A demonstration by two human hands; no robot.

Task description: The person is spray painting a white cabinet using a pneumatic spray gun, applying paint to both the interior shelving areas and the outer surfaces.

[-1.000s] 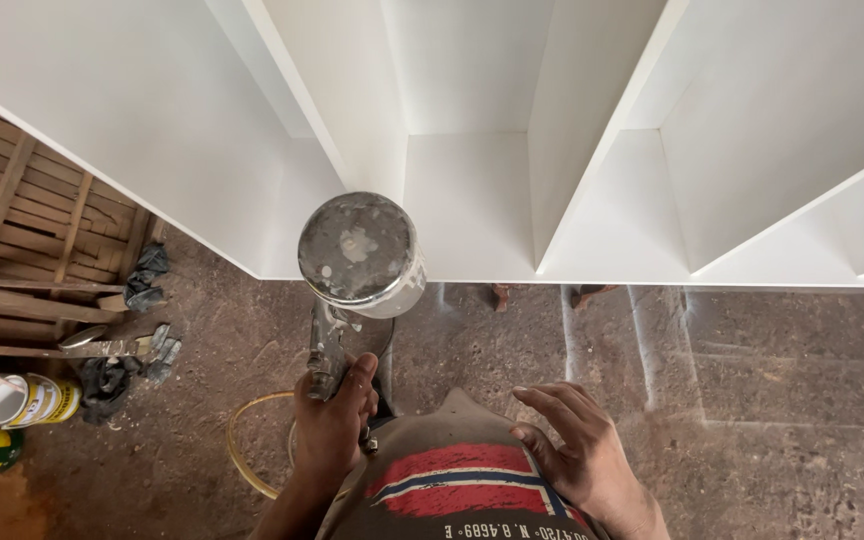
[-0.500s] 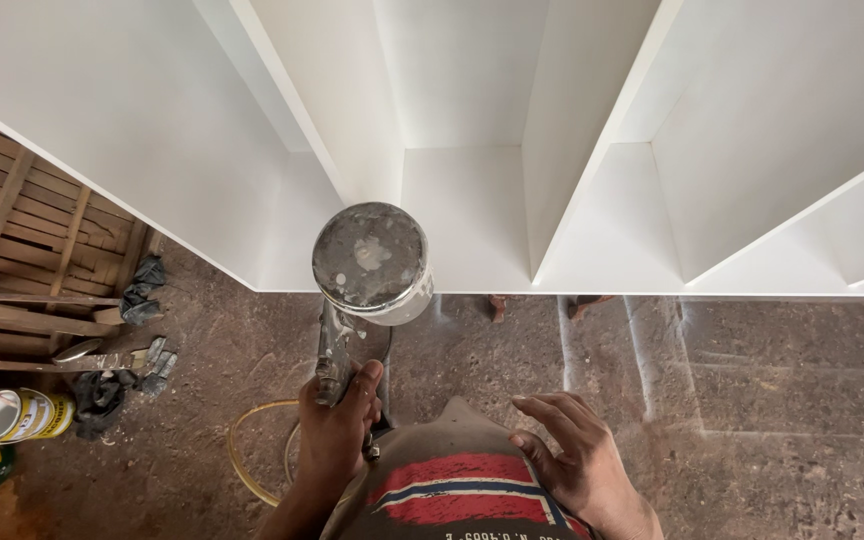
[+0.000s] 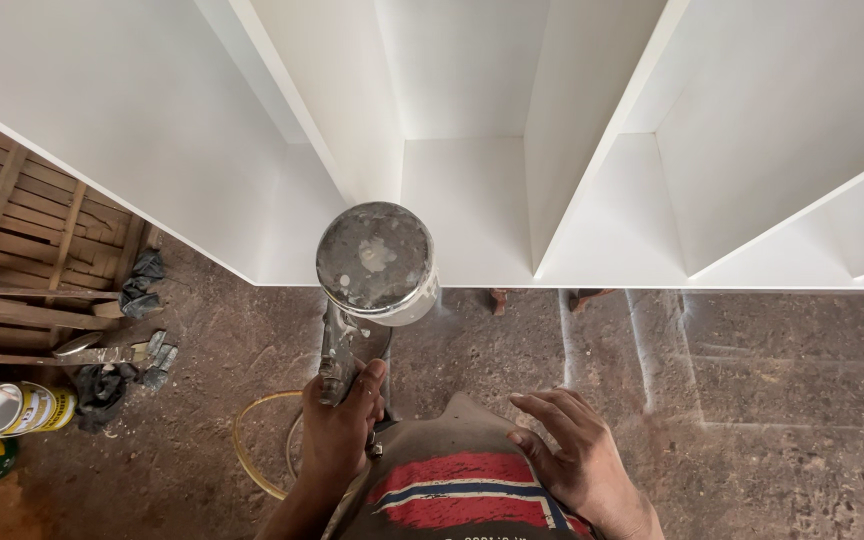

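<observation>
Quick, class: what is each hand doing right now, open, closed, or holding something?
Left hand: closed on the spray gun handle.
Right hand: open, fingers spread, resting flat on the shirt, holding nothing.

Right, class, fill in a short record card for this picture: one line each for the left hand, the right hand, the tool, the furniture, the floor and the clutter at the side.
Left hand: left hand grips the handle of the spray gun.
Right hand: right hand empty, fingers spread, resting against the person's shirt.
Tool: spray gun with a round metal cup on top, lid speckled with paint.
Furniture: white shelf unit with open compartments.
Floor: brown floor with pale dusty lines; yellow hose looped on it.
Clutter: tins, rags, wooden slats on the left.
</observation>
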